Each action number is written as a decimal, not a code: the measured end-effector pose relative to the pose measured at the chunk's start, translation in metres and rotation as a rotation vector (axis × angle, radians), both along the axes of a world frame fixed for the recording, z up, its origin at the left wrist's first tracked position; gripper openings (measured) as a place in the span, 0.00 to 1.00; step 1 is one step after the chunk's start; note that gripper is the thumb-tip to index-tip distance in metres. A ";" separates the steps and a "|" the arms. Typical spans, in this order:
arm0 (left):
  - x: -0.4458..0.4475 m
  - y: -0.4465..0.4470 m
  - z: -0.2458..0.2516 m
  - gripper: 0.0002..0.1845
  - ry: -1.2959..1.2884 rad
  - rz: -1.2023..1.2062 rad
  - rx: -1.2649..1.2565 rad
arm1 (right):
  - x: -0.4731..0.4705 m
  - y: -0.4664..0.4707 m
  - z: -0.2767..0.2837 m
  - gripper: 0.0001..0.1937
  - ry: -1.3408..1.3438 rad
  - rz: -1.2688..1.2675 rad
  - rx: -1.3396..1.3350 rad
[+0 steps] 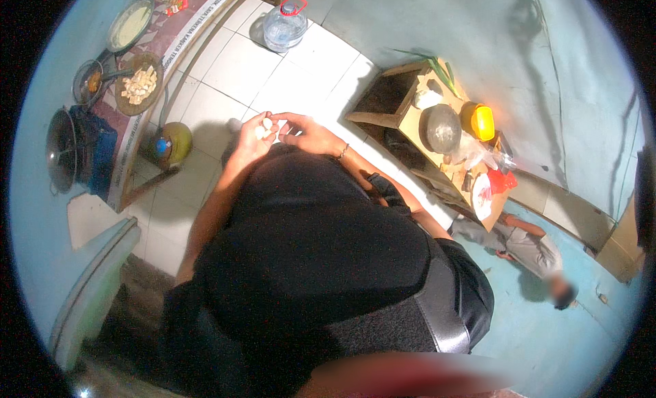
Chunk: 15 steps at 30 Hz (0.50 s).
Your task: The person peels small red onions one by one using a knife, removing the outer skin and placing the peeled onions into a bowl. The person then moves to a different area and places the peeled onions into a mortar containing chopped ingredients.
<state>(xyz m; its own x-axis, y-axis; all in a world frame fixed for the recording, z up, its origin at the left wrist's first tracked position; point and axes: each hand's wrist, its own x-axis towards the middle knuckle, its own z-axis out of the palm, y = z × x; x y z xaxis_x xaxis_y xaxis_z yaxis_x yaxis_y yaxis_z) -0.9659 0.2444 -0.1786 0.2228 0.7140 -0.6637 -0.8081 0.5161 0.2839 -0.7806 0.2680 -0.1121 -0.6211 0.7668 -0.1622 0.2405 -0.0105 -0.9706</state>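
Note:
My left hand (254, 137) is palm up in front of my body, with a few pale garlic cloves (264, 130) in its palm and curled fingers. Close against it on the right is my right hand (311, 134), its fingers bent and the index fingertip at the left fingertips. Whether anything is pinched between the right fingers is too small to tell. A dark bracelet (343, 151) circles the right wrist. Both hands are above the white tiled floor (230, 64).
Left, a table holds a stone mortar with pale cubes (138, 85), a batter bowl (130, 26) and a wok on a stove (62, 149). Beneath stands a gas cylinder (176, 144). A water jug (285, 28) is ahead; right, a cluttered wooden cabinet (410, 122) and another person (528, 244).

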 end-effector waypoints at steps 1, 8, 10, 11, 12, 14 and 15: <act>0.002 -0.008 -0.001 0.08 0.008 0.005 -0.001 | 0.003 -0.005 -0.001 0.23 0.027 0.005 0.010; -0.001 -0.022 0.010 0.09 0.008 -0.102 0.025 | 0.009 -0.024 0.008 0.17 -0.047 -0.126 -0.215; -0.003 -0.024 0.018 0.09 0.009 -0.123 0.029 | 0.007 -0.030 0.012 0.18 -0.063 -0.167 -0.269; -0.003 -0.024 0.023 0.09 0.030 -0.128 0.037 | 0.007 -0.031 0.014 0.21 -0.075 -0.174 -0.286; -0.004 -0.026 0.027 0.10 0.069 -0.127 0.026 | 0.007 -0.033 0.015 0.23 -0.121 -0.193 -0.289; -0.005 -0.033 0.034 0.10 0.130 -0.121 0.028 | 0.006 -0.044 0.017 0.28 0.061 -0.189 -0.094; -0.006 -0.034 0.036 0.10 0.146 -0.117 0.067 | 0.006 -0.048 0.019 0.31 0.134 -0.186 0.021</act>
<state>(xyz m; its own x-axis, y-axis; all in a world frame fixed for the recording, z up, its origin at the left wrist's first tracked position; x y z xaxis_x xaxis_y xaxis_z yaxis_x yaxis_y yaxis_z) -0.9717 0.2105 -0.1427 0.2114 0.7328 -0.6468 -0.6917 0.5797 0.4308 -0.7750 0.2198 -0.0935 -0.4834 0.8725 -0.0710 0.1053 -0.0226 -0.9942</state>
